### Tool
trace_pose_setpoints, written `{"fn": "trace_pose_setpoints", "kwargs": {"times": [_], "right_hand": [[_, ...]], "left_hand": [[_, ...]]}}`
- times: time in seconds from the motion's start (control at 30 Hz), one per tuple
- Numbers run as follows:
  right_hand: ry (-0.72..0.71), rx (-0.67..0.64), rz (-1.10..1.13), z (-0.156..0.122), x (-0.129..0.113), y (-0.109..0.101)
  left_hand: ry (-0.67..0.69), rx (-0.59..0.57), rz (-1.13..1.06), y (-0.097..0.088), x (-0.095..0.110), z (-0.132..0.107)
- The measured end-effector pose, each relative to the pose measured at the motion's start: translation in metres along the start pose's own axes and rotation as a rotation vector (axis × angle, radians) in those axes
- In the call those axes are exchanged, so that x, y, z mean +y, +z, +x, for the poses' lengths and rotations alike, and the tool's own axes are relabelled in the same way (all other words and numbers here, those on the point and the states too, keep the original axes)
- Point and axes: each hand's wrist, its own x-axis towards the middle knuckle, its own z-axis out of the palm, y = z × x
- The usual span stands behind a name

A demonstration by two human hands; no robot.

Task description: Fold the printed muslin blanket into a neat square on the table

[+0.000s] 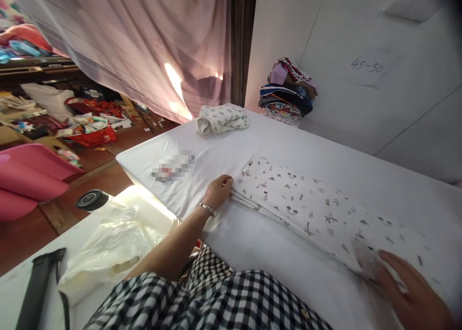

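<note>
A long, folded white cloth (299,195) printed with small leaf and mouse-head shapes lies across the white-covered table in front of me. At its left end, my left hand (218,191) has curled fingers closed on the folded corner. Toward the right end is my right hand (411,282), somewhat blurred, with a bunched bit of the cloth's near edge between thumb and fingers. Several layers show along the near fold.
A rolled printed cloth (222,119) sits at the table's far edge, with a pixelated item (173,166) nearer. At left are a plastic bag (108,243), a black-capped bottle (93,200) and a black strap-like object (39,291). Folded clothes (287,91) are stacked by the wall.
</note>
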Motion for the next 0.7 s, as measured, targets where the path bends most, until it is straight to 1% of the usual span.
{"fn": "trace_pose_setpoints", "kwargs": {"times": [0.03,0.1,0.13,0.27,0.3,0.4,0.47,0.53,0.6,0.7], "right_hand": [[-0.05,-0.071,0.029,0.012,-0.02,0.008],[-0.149,-0.17,0.114,0.035,-0.065,0.024],[-0.191,-0.193,0.152,0.046,-0.089,0.032],[-0.431,-0.372,0.37,0.082,-0.182,0.065],[-0.477,-0.403,0.405,0.089,-0.203,0.074],[-0.542,-0.404,0.453,0.108,-0.256,0.1],[-0.556,-0.393,0.435,0.118,-0.281,0.117],[-0.549,-0.378,0.397,0.125,-0.299,0.133],[-0.525,-0.36,0.346,0.128,-0.308,0.145],[-0.503,-0.347,0.275,0.128,-0.312,0.155]], "left_hand": [[0.006,-0.003,0.012,-0.002,-0.002,-0.004],[0.018,-0.011,0.043,-0.006,-0.005,-0.013],[0.025,-0.019,0.059,-0.007,-0.007,-0.018],[0.023,-0.046,0.109,-0.008,-0.009,-0.034],[0.019,-0.049,0.112,-0.007,-0.008,-0.037],[0.011,-0.061,0.093,-0.006,-0.006,-0.04],[0.0,-0.083,0.05,-0.005,-0.006,-0.04],[-0.021,-0.116,-0.019,-0.004,-0.007,-0.038],[-0.05,-0.145,-0.101,-0.002,-0.009,-0.034],[-0.105,-0.202,-0.213,0.001,-0.011,-0.029]]}}
